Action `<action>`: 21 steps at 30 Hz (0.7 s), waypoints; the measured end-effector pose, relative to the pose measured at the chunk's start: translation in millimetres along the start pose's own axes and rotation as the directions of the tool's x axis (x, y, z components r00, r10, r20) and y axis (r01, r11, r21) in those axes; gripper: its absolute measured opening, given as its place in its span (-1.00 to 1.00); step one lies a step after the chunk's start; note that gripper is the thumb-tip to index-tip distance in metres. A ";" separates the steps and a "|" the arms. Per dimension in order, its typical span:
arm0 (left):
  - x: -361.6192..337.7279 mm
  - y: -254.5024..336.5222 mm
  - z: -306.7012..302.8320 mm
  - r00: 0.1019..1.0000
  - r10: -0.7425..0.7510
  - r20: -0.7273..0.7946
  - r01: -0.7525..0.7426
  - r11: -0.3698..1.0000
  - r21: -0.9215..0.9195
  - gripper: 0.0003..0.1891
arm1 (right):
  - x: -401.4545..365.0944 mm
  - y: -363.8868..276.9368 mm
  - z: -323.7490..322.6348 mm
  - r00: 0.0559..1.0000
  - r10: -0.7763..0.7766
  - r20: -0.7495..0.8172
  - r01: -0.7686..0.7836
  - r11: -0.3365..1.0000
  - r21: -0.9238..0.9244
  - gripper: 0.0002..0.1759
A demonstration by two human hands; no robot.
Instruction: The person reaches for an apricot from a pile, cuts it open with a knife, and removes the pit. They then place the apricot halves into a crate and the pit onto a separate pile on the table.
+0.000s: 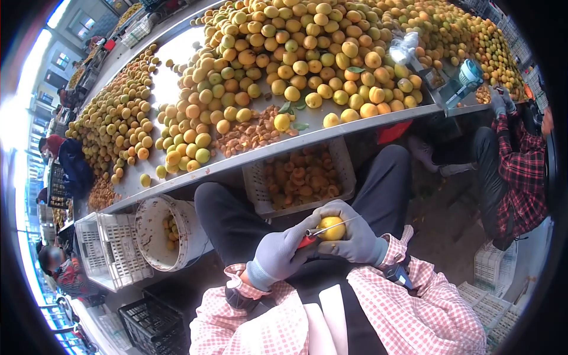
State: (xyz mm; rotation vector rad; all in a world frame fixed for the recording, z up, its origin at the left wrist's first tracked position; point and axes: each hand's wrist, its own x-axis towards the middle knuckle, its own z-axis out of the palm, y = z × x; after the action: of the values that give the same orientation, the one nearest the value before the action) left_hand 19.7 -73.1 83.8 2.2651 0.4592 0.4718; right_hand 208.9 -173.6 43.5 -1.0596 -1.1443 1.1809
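Observation:
Over the lap, my gloved left hand is closed round the red handle of a thin metal tool. My gloved right hand grips a yellow fruit, and the metal shaft of the tool lies against or across that fruit. Whether the tip enters the fruit, I cannot tell. Just beyond both hands, a white crate holds many orange fruit halves. On the metal table above it are a large heap of whole yellow-orange fruits and a small pile of brown pits.
At the left are a white bucket with some fruits, white crates and a black crate. A co-worker in a plaid shirt sits at the right. The table's edge runs ahead, with a teal-topped device.

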 end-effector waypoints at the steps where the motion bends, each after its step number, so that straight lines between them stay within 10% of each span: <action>1: -0.3 1.0 -0.3 0.999 -0.035 0.027 0.035 0.999 -0.008 -0.35 | 0.5 -0.5 -1.0 0.999 -0.052 0.005 0.053 0.991 -0.121 -0.30; 14: -6.4 -14.1 30.3 0.983 -0.181 0.007 0.179 0.977 0.112 -0.36 | -4.0 9.4 14.6 0.985 0.017 -0.173 -0.030 0.997 -0.071 -0.31; 21: 5.6 -10.7 21.3 0.981 -0.181 0.069 0.178 0.983 0.044 -0.39 | 11.6 -2.4 0.3 0.945 -0.323 -0.048 0.234 0.773 -0.590 -0.38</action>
State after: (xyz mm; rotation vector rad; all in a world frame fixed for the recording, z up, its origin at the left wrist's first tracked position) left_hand 32.6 -76.6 63.3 2.2426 0.6334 0.2897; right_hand 209.2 -162.3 47.0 -1.3445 -1.5314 0.5022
